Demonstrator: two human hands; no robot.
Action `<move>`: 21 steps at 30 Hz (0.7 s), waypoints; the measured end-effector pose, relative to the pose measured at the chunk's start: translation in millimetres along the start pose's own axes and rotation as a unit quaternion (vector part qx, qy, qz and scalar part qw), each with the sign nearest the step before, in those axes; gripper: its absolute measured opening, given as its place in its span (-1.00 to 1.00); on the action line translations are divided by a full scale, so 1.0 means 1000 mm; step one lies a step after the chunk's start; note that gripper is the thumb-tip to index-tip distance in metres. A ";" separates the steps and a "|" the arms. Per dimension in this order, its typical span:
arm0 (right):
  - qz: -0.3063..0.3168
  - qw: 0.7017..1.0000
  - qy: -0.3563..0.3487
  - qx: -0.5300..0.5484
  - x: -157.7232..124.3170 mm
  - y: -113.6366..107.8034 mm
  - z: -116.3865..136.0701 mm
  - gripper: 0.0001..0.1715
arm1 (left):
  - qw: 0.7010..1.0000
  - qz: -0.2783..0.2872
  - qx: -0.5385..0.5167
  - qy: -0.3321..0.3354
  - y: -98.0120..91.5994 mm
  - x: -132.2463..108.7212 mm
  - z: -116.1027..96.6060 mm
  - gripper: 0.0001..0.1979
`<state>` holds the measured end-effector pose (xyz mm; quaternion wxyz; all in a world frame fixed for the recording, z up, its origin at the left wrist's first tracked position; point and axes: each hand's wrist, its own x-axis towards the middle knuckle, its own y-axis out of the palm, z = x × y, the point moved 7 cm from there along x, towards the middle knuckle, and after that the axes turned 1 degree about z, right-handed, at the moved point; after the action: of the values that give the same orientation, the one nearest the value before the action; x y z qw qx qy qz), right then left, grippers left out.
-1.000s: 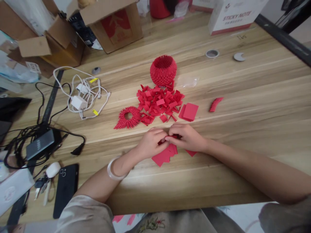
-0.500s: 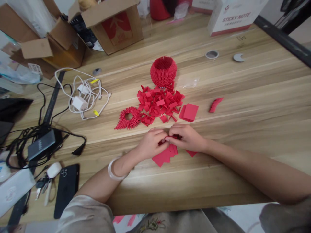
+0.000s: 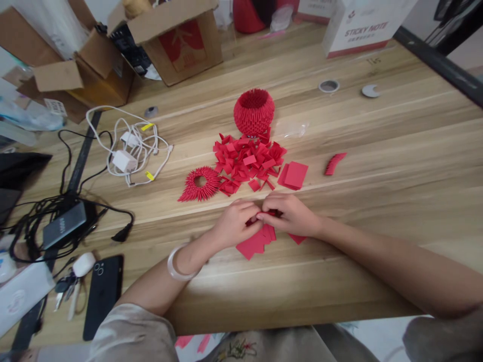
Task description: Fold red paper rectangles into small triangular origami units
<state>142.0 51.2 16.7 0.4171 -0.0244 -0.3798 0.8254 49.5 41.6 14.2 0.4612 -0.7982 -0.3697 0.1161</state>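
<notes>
My left hand [image 3: 238, 219] and my right hand [image 3: 289, 213] meet at the fingertips, both closed around a small piece of red paper that the fingers mostly hide. Beneath them lie flat red paper sheets [image 3: 252, 245], partly covered by my left hand. A corner of another red sheet [image 3: 297, 238] shows below my right hand. Just beyond is a heap of small folded red paper pieces [image 3: 249, 159], with a stack of red paper squares [image 3: 296, 174] to its right. A spiky red paper ring [image 3: 199, 184] lies to the left, and a round red paper vase [image 3: 254, 111] stands behind the heap.
A short row of joined red pieces [image 3: 334, 163] lies to the right. White cables with chargers [image 3: 126, 158], black cables with a power bank [image 3: 65, 224] and a phone [image 3: 103, 296] occupy the left. Cardboard boxes [image 3: 184, 50] and a sticky note box [image 3: 366, 30] stand at the back.
</notes>
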 end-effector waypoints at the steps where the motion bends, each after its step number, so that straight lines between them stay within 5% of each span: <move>1: -0.001 1.000 -0.001 -0.001 0.000 0.000 0.000 -0.62 | 1.000 -0.001 -0.001 0.002 0.000 0.000 0.000 -0.79; 21: 0.002 1.000 0.002 0.000 0.000 0.000 0.000 -0.62 | 1.000 -0.007 0.000 0.010 0.000 0.000 -0.001 -0.78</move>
<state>141.5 50.9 16.7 0.4166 -0.0270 -0.3786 0.8261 49.7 41.0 14.3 0.4658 -0.7967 -0.3705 0.1047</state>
